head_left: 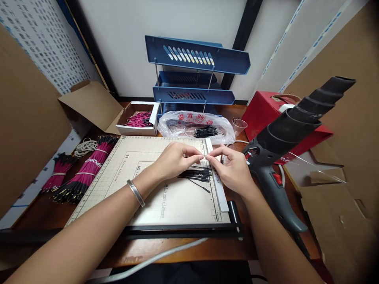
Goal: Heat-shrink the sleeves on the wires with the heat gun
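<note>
My left hand (183, 158) and my right hand (229, 167) meet fingertip to fingertip over the right side of a paper cutter board (148, 201). Both pinch at one small spot; whatever lies between the fingertips is too small to name. Just below my hands, a loose pile of thin black tubes (197, 175) rests on the board beside the white edge strip (220, 193). A clear plastic bag (168, 128) with black pieces (205, 131) inside lies beyond the board.
Bundles of magenta and black wires (85, 171) lie left of the board, near an open box (137, 132) of similar wires. Blue tiered trays (195, 96) stand behind. A grey heat gun (274, 157) stands close to my right hand, before a red box (257, 106).
</note>
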